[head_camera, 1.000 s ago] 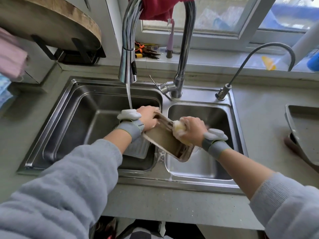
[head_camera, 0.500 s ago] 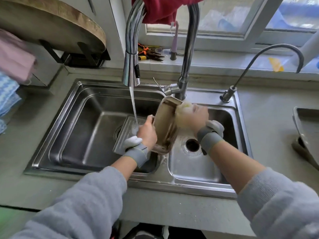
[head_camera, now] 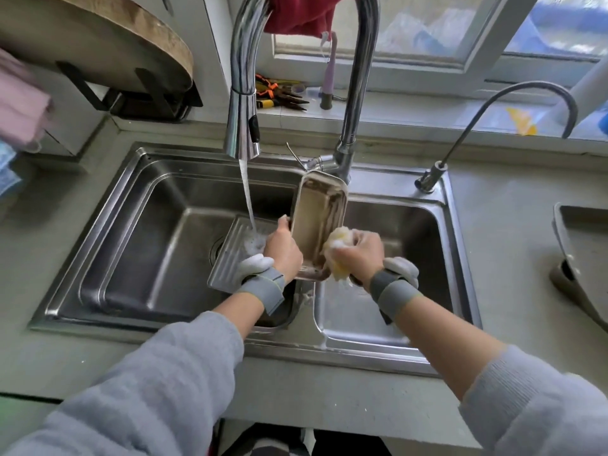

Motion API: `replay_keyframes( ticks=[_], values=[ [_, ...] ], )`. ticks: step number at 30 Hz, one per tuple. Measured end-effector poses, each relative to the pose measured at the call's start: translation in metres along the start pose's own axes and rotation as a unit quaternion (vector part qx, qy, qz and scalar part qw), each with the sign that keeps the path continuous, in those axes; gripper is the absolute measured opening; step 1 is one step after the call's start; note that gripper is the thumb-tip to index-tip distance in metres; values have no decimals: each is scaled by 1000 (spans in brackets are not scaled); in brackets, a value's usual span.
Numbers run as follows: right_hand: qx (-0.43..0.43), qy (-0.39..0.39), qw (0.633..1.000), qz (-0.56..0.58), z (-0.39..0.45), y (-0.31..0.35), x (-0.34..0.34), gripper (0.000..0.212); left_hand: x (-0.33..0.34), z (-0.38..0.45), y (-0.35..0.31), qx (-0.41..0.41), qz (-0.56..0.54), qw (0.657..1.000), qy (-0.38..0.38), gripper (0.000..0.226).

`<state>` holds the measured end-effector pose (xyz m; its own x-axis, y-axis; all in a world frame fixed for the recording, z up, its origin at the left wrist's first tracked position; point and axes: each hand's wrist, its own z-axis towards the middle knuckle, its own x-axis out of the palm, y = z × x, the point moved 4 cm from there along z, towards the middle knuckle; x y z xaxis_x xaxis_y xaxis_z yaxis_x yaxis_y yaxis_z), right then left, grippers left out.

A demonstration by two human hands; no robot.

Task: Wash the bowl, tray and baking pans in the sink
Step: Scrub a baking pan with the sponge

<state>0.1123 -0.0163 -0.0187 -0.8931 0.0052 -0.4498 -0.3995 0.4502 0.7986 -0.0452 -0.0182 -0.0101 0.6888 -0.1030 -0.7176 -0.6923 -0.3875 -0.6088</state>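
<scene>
A rectangular gold-toned baking pan (head_camera: pixel 316 212) stands tilted on end over the divider of the double steel sink (head_camera: pixel 138 205), its hollow side facing me. My left hand (head_camera: pixel 283 250) grips the pan's left rim. My right hand (head_camera: pixel 360 255) grips a soapy yellow sponge (head_camera: pixel 335 245) pressed against the pan's lower right edge. A ridged steel tray (head_camera: pixel 230 258) lies in the left basin under the running water.
The tall faucet (head_camera: pixel 243 93) pours a stream into the left basin. A thin second tap (head_camera: pixel 493 113) rises at the right. A dark tray (head_camera: pixel 585 245) sits on the counter at the far right. Pliers (head_camera: pixel 279 93) lie on the windowsill. A round wooden board (head_camera: pixel 108 37) hangs upper left.
The pan has been turned so its hollow side now faces me. My right hand and the sponge have slid down from the pan's top to its lower right edge.
</scene>
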Motion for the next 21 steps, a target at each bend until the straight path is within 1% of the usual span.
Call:
replay_keyframes(
  ticks=[1, 2, 3, 4, 6, 8, 9, 10, 12, 14, 15, 16, 18, 19, 20, 21],
  values=[
    [-47, -33, 998, -15, 7, 13, -11, 23, 3, -3, 0, 11, -4, 1000, 24, 46],
    [-94, -82, 991, -55, 14, 25, -23, 27, 6, -3, 0, 22, -17, 999, 32, 47],
    [-151, -114, 980, -66, 14, 36, -36, 28, 7, -5, 1, 33, -17, 999, 30, 46],
    [-224, -115, 965, -77, 12, 44, -46, 24, 6, -6, 1, 48, -11, 999, 19, 44],
    [-340, -76, 927, -138, -6, 44, -52, 12, 0, -7, 8, 59, -5, 998, 5, 37],
    [-417, -72, 874, -240, -20, 24, -54, 14, -4, -8, 18, 57, -8, 998, 14, 33],
    [-437, -70, 851, -283, -23, 15, -55, 17, -5, -11, 22, 54, -5, 998, 22, 33],
    [-448, -70, 837, -307, -22, 9, -56, 20, -5, -11, 26, 51, -7, 998, 22, 32],
    [-470, -65, 820, -320, -29, 7, -50, 26, -3, -11, 29, 33, -31, 999, 12, 29],
    [-516, -23, 793, -324, -46, 11, -30, 22, 1, -10, 25, 14, -51, 998, 16, 30],
    [-523, 16, 781, -341, -52, 13, -17, 22, 4, -10, 20, 5, -55, 998, 30, 33],
    [-512, 60, 776, -362, -53, 11, -4, 23, 7, -9, 16, 2, -58, 997, 44, 38],
    [-450, 149, 781, -406, -46, -3, 20, 30, 8, -5, 7, 2, -56, 997, 57, 48],
    [-425, 190, 780, -419, -44, -12, 29, 42, 6, -4, 5, 4, -44, 997, 57, 49],
    [-412, 220, 770, -434, -42, -21, 37, 55, 5, -1, 6, 9, -27, 998, 55, 48],
    [-406, 237, 754, -459, -42, -25, 41, 62, 5, 0, 6, 14, -4, 998, 59, 44]
  ],
)
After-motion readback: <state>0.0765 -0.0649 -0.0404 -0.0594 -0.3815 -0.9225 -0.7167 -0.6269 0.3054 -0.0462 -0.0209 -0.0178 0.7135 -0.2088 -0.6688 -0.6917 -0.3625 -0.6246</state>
